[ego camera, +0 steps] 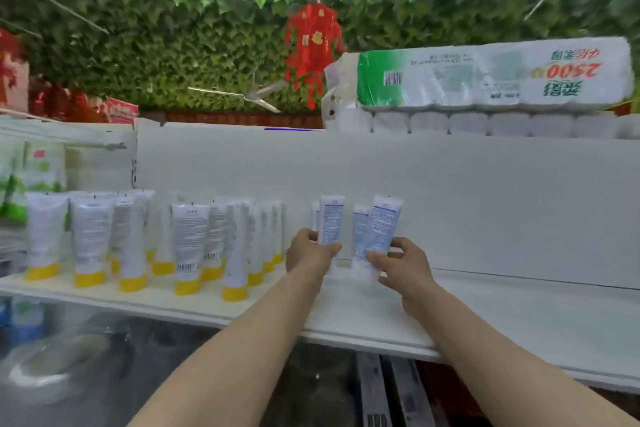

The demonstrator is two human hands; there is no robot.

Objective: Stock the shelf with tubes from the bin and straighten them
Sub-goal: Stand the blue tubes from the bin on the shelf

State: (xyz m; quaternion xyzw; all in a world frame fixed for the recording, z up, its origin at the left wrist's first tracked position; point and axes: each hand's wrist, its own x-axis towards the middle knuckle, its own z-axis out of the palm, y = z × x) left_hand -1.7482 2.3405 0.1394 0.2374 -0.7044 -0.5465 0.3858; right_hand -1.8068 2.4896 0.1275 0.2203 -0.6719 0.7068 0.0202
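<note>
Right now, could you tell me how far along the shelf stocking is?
Done: the yellow-capped tubes stand in rows at the left of the shelf. In hand: the left hand grips one blue-printed tube, the right hand a second tube, both standing. Left: the shelf's right stretch is bare; the bin is out of view.

On the shelf (502,315), the tube rows (188,243) stand left of a small tube cluster (384,225); paper-roll packs (485,80) lie above, behind.

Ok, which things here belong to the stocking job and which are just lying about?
Job: blue-print tubes, held by left hand and right hand; yellow-capped tubes; shelf.
Lying about: toilet-paper pack; red ornament; ceiling fan.
</note>
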